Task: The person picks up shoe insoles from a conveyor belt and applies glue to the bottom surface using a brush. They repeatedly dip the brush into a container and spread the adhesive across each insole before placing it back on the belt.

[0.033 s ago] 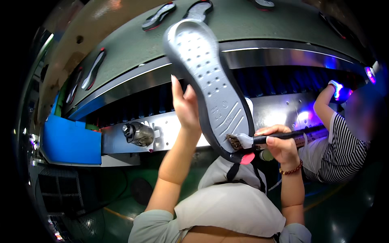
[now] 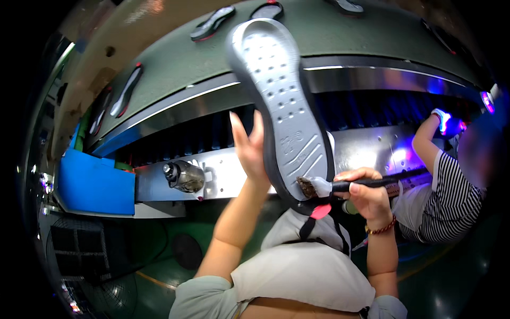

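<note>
Nothing moved, left hand [image 2: 249,149] holds grey sole [image 2: 281,106], right hand [image 2: 366,194] brush [image 2: 340,186]

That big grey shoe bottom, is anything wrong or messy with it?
Nothing stands out. The grey shoe sole looks whole, held upright by the left hand behind it. The right hand holds a brush with its bristles at the sole's lower end. No drips or spills show.
</note>
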`<state>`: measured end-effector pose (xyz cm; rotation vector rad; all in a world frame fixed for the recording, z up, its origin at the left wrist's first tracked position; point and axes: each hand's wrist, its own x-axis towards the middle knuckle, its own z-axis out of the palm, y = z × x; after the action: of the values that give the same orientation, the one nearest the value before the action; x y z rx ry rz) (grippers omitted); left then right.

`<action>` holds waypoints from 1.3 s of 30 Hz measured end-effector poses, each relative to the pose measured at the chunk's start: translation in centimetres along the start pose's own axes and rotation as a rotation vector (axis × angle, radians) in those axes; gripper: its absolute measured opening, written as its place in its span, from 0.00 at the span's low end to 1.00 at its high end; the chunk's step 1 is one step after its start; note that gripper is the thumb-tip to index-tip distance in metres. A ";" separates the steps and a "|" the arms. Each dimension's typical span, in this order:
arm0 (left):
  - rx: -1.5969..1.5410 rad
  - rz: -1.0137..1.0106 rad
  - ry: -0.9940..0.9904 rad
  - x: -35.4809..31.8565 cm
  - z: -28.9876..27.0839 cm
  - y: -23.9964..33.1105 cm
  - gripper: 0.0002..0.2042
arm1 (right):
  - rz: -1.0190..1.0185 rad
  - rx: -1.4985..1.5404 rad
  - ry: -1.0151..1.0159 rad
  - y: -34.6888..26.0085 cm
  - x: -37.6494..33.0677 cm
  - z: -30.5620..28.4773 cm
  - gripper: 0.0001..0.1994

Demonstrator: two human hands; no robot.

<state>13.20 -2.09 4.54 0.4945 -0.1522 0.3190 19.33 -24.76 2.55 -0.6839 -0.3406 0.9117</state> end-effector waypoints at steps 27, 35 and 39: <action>0.133 -0.098 0.124 -2.6 -1.4 -0.3 0.38 | -0.320 -0.980 -0.445 -1.4 2.5 6.5 0.09; 0.077 -0.179 0.147 -1.8 -1.6 1.1 0.32 | -0.145 -0.875 -0.517 -0.5 2.3 7.0 0.09; 0.021 -0.276 0.153 -2.0 0.5 2.0 0.23 | -0.288 -1.026 -0.344 -2.7 3.0 6.7 0.09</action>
<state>10.65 -1.21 5.42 0.5026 0.0687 0.0875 19.11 -20.77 9.30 -1.3664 -1.2257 0.5265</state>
